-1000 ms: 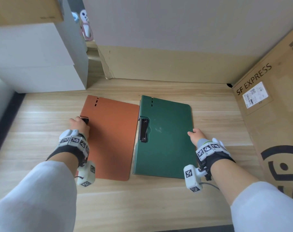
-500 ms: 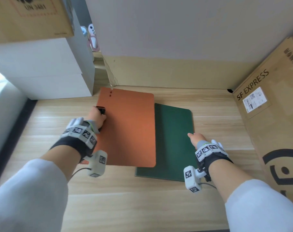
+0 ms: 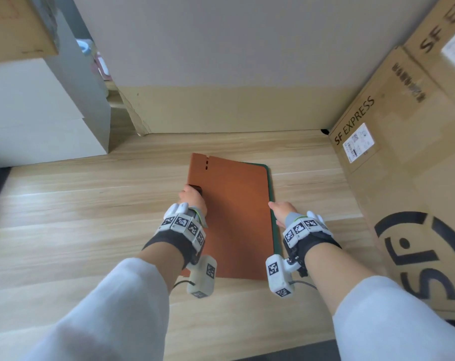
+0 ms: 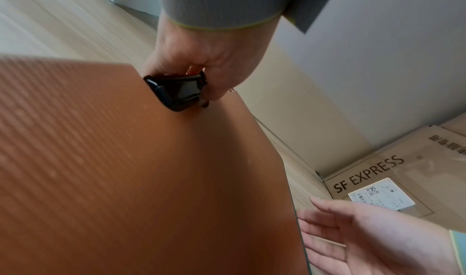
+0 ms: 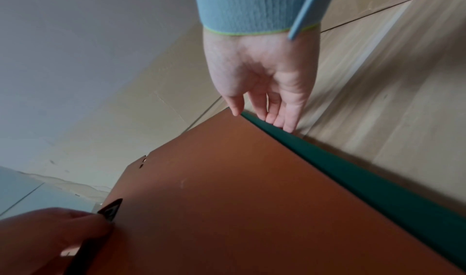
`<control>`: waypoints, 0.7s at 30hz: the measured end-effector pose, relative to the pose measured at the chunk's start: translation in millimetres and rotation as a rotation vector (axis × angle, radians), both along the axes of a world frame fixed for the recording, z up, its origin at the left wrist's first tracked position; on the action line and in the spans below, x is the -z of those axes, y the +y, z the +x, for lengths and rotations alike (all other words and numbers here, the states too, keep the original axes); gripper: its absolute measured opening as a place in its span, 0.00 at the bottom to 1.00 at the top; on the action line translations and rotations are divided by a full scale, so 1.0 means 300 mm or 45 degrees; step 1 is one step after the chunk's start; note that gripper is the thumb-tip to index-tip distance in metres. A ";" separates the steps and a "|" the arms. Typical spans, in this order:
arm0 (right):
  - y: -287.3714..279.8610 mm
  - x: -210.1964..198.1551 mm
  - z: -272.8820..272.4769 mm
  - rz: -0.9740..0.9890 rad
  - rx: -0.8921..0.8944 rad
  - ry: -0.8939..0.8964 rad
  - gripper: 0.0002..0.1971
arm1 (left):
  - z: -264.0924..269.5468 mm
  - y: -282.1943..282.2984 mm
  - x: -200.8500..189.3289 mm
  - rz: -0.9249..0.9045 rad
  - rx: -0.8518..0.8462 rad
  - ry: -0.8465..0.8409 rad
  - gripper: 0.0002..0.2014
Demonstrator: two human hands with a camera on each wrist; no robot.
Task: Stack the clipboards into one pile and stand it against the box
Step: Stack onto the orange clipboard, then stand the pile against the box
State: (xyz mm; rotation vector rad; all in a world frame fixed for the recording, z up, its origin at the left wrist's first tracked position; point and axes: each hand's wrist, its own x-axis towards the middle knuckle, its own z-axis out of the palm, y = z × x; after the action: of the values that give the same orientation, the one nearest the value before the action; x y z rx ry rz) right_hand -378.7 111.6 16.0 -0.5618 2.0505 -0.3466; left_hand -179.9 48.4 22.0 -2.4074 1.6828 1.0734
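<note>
1. Orange clipboard (image 3: pixel 231 220): lies on the green clipboard (image 3: pixel 271 201), covering all but a strip along its 3 o'clock edge.
2. My left hand (image 3: pixel 192 199): fingers curled round the orange board's black clip (image 4: pixel 176 91), at its 9 o'clock edge.
3. My right hand (image 3: pixel 281 211): fingers straight, tips touching the green edge.
4. SF Express box (image 3: pixel 403 178): at 3 o'clock, apart from the pile.

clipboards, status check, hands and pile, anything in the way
Left hand grips the orange clipboard at its black clip. Right hand open at the green clipboard edge. Orange lies on green; pile flat, not yet against the SF Express box. Nothing between.
</note>
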 end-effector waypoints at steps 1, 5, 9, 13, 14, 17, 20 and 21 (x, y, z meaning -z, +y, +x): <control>0.003 -0.001 -0.003 -0.005 -0.003 -0.007 0.25 | -0.011 -0.001 0.003 0.008 -0.014 0.003 0.22; 0.008 0.004 -0.008 -0.014 -0.024 -0.022 0.24 | -0.034 0.002 0.003 0.023 -0.032 0.015 0.21; 0.005 0.006 -0.015 -0.034 -0.002 -0.041 0.24 | -0.040 0.016 0.003 0.015 -0.029 0.011 0.21; 0.009 -0.009 -0.007 -0.033 -0.001 -0.015 0.24 | -0.046 0.040 -0.006 0.031 -0.072 0.085 0.21; 0.010 -0.013 -0.004 -0.035 0.001 -0.009 0.23 | -0.043 0.044 -0.010 0.033 -0.108 0.113 0.21; 0.008 -0.014 -0.002 -0.032 0.033 0.008 0.23 | -0.023 0.050 -0.015 0.092 -0.150 0.127 0.22; 0.001 -0.009 -0.007 -0.025 0.101 -0.002 0.25 | 0.008 0.045 -0.009 0.149 -0.120 0.138 0.31; -0.002 -0.007 -0.008 -0.027 0.129 -0.014 0.27 | 0.019 0.041 -0.006 0.171 -0.099 0.138 0.34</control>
State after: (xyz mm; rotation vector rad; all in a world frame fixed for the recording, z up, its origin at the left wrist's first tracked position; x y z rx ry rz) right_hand -381.1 111.1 18.1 -0.4683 2.0710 -0.4306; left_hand -174.3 60.5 23.8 -2.3887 1.5017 1.3054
